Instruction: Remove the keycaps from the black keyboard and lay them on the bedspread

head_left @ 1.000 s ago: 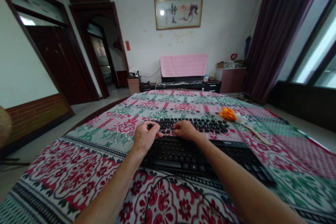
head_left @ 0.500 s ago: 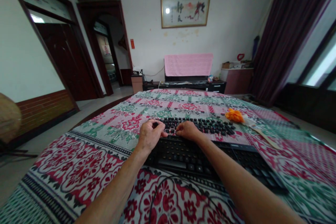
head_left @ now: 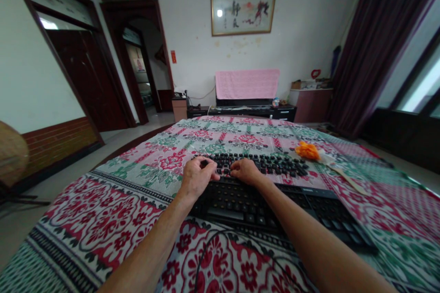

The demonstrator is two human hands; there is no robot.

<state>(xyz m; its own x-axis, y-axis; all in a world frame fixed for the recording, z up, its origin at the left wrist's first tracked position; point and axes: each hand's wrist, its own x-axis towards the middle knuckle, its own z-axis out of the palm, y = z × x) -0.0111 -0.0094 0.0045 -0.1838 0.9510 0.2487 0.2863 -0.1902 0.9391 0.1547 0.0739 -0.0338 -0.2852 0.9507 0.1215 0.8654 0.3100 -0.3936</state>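
Note:
A black keyboard (head_left: pixel 227 201) lies on the patterned cloth, many of its key positions bare and some keys still fitted along the front and right. Just beyond its back edge, loose black keycaps (head_left: pixel 282 164) are spread in rows. My left hand (head_left: pixel 198 176) is at the keyboard's back left corner, thumb and fingers curled together; what they hold, if anything, is hidden. Beside it, my right hand (head_left: pixel 245 170) reaches to the near side of the keycaps with its fingertips pinched together. Whether a keycap is between them is too small to tell.
An orange cloth or tissue bundle (head_left: pixel 308 150) and a flat pale stick (head_left: pixel 350 182) lie to the right of the keycaps. The keyboard's cable (head_left: pixel 202 256) curls across the patterned tablecloth (head_left: pixel 113 219) in front. A TV under a pink towel (head_left: pixel 247 84) stands by the far wall.

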